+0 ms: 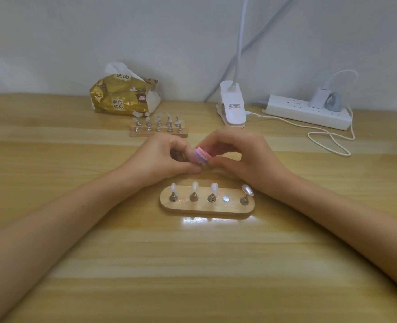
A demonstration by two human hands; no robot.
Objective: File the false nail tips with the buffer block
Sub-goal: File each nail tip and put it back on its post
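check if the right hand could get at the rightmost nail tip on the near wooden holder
Probably yes: that nail tip stands uncovered at the near holder's right end, close by the right hand, nothing between. But the hand is pinching the buffer block.

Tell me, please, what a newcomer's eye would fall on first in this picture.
First, the two hands meeting at mid-table: the right hand pinches a pink-and-purple buffer block against the curled fingers of the left hand; what the left holds is hidden. Just nearer lies a wooden stand with four nail tips on metal pegs and one bare spot. At the back, a gold tissue pack stands out.
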